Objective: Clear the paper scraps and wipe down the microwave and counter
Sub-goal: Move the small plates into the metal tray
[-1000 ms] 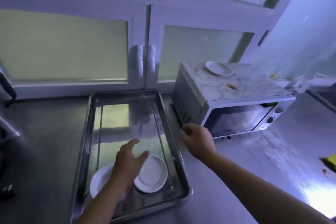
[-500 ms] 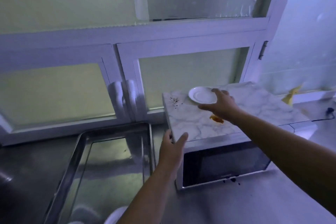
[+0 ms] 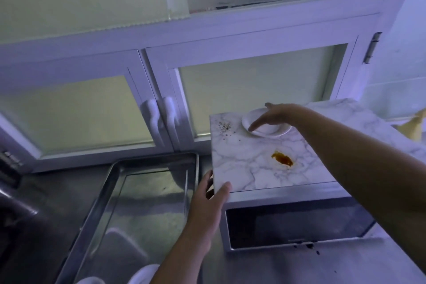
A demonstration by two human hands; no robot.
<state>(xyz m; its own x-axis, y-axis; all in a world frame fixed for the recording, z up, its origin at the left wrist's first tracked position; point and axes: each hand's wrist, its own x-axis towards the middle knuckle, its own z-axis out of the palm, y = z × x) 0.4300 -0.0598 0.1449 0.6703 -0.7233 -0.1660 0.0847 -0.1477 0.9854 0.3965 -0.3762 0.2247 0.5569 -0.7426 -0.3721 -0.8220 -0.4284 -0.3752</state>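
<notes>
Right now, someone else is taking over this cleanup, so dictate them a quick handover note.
Left hand braces the front-left top corner of the microwave, fingers straight.
Right hand is flat over the saucer on top; contact unclear.
Nothing looks wiped: brown stain and dark specks on top, dark drips on the counter.
Left to do: move saucer, perhaps to the tray, then wipe everything. No paper scraps visible.

The steel counter (image 3: pixel 299 267) carries the microwave (image 3: pixel 288 221), which stands toward the back of it. Just left of the microwave a metal tray (image 3: pixel 138 203) lies flat on the counter, its long side running alongside. Dark spots (image 3: pixel 309 246) dot the counter right at the microwave's front edge, below its door.
</notes>
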